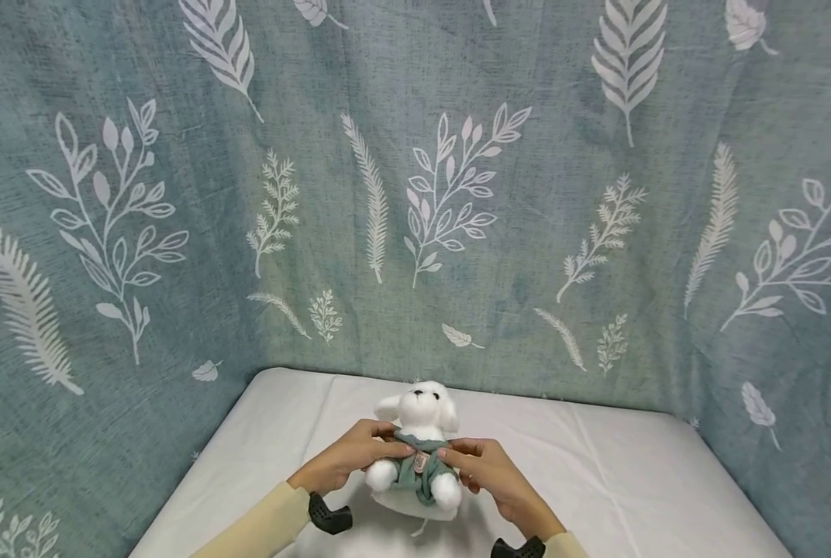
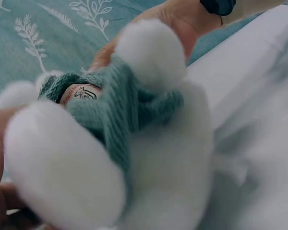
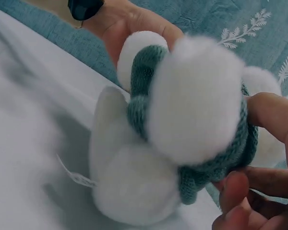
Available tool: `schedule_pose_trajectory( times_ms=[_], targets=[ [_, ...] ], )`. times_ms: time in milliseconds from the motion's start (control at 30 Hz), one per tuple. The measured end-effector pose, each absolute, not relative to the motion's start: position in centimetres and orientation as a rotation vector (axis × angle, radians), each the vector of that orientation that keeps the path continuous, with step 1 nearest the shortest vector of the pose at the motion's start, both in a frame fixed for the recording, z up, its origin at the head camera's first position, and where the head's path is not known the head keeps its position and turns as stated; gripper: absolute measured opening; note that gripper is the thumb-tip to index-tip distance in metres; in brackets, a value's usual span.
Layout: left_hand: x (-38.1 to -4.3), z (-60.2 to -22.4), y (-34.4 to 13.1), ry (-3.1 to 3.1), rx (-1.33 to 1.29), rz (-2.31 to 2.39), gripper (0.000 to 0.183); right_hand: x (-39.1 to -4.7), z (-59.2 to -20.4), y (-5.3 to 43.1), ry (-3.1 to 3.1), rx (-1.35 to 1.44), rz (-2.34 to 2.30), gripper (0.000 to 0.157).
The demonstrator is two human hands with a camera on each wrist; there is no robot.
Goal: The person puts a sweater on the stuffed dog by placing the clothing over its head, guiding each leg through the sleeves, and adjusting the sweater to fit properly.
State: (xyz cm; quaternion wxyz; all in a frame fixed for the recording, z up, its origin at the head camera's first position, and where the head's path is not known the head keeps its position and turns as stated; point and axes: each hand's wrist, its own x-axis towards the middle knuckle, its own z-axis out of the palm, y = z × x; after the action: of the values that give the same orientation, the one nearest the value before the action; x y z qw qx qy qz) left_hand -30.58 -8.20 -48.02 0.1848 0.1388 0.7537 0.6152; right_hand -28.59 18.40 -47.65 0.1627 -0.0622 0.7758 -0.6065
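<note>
A white plush dog (image 1: 422,418) with floppy ears is held up between both hands over the white surface. Round its neck goes a green knitted scarf (image 1: 422,446), with a small pinkish label (image 2: 79,93) on it. My left hand (image 1: 351,453) grips the toy's side at the scarf, thumb in front. From the other side my right hand (image 1: 488,473) pinches the scarf edge and body, as the right wrist view shows with its curled fingers (image 3: 235,187). A white tag (image 3: 77,178) hangs from the toy's lower end. Fingers behind the body are partly hidden.
The white padded surface (image 1: 562,457) spreads under and around the toy. Blue-green curtains (image 1: 457,325) with white leaf prints enclose it at the back and both sides. Each wrist carries a black strap device (image 1: 329,514).
</note>
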Motion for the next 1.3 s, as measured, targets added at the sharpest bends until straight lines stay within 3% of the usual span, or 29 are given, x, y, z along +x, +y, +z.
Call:
schedule_pose_trajectory(
  times_ms=[400, 767, 1133, 1300],
  targets=[
    [-31.0, -48.4, -8.2, 2.271, 0.423, 1.813, 0.064, -28.5, -48.3, 17.4, 2.394, -0.247, -1.791, 0.062],
    [-31.4, -49.9, -8.0, 2.373, 0.439, 1.815, 0.058, -28.4, -50.5, 16.3, 2.826, -0.414, -1.612, 0.049],
    [-31.3, -51.0, -8.1, 2.400, 0.436, 1.808, 0.069, -27.8, -50.9, 15.6, 2.984, -0.517, -1.521, 0.050],
    [-30.9, -51.6, -8.0, 2.402, 0.435, 1.817, 0.064, -27.9, -51.6, 15.7, 2.979, -0.534, -1.492, 0.050]
  ],
)
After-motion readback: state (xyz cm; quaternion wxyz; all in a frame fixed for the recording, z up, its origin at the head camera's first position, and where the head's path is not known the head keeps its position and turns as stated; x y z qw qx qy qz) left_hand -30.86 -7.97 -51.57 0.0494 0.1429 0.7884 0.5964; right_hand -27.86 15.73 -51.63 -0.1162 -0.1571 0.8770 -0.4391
